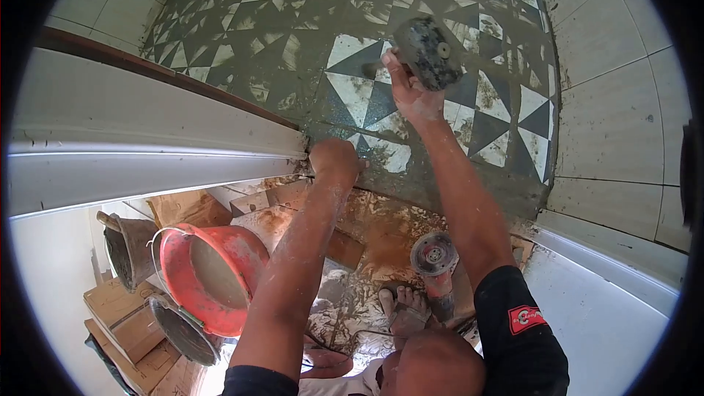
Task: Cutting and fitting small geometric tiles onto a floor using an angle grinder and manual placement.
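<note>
My right hand (414, 95) is raised over the patterned floor tiles, fingers wrapped round a rounded, dark mottled block-like tool (427, 55). A small round beige knob or disc shows on its face; I cannot tell its exact kind. A grey film smears the grey-and-white triangle tiles (352, 92), which show cleaner beneath this hand. My left hand (335, 160) is a closed fist low at the doorway edge, beside the foot of the white door frame (161, 121). Whatever it may hold is hidden from view.
An angle grinder (434, 255) lies beside my foot (403, 308). To the left stand a red bucket (249, 246) of greyish liquid, dark mortar buckets (139, 246) and cardboard boxes (125, 312). Tiled walls (616, 103) bound the floor; reddish dirt covers the threshold (389, 227).
</note>
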`<action>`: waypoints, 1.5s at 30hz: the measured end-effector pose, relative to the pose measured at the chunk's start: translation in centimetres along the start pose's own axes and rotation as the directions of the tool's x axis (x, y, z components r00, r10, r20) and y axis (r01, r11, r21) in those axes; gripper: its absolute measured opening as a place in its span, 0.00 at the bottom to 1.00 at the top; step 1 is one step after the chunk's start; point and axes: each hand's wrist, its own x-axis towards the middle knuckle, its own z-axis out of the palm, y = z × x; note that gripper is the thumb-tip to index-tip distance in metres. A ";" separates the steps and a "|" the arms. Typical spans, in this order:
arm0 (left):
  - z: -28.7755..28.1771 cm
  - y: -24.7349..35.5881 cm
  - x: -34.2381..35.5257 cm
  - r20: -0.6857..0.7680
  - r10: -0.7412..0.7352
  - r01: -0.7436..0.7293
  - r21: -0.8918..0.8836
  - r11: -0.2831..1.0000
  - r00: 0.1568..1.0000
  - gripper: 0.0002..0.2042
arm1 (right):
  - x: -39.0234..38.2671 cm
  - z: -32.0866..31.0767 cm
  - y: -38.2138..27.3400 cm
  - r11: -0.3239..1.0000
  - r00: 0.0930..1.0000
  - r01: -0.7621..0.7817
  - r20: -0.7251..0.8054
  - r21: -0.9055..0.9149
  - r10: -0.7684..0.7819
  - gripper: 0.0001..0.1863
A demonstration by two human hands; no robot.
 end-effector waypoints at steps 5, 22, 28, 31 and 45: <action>0.6 -0.2 0.3 -0.029 0.041 -0.041 -0.021 0.999 0.999 0.32 | 0.2 0.1 -0.2 0.995 0.999 0.039 0.021 -0.093 -0.037 0.09; 0.1 0.2 -0.1 0.018 -0.005 0.005 0.014 1.000 1.000 0.27 | -1.8 -1.3 -0.3 0.982 0.996 0.090 0.021 -0.168 -0.088 0.05; 0.7 0.2 0.0 -0.017 0.012 -0.012 0.018 1.000 1.000 0.30 | -2.9 -2.1 0.1 0.907 0.953 0.300 0.057 -0.295 -0.296 0.05; 0.6 -0.1 -0.1 -0.022 0.017 -0.017 0.026 1.000 1.000 0.30 | -3.2 -2.4 -0.9 0.972 0.998 0.020 0.057 -0.233 -0.007 0.06; 1.8 -0.1 0.1 -0.103 0.047 -0.044 0.032 0.998 0.994 0.32 | -3.1 -5.9 -0.8 0.984 0.999 -0.045 0.019 -0.175 0.049 0.09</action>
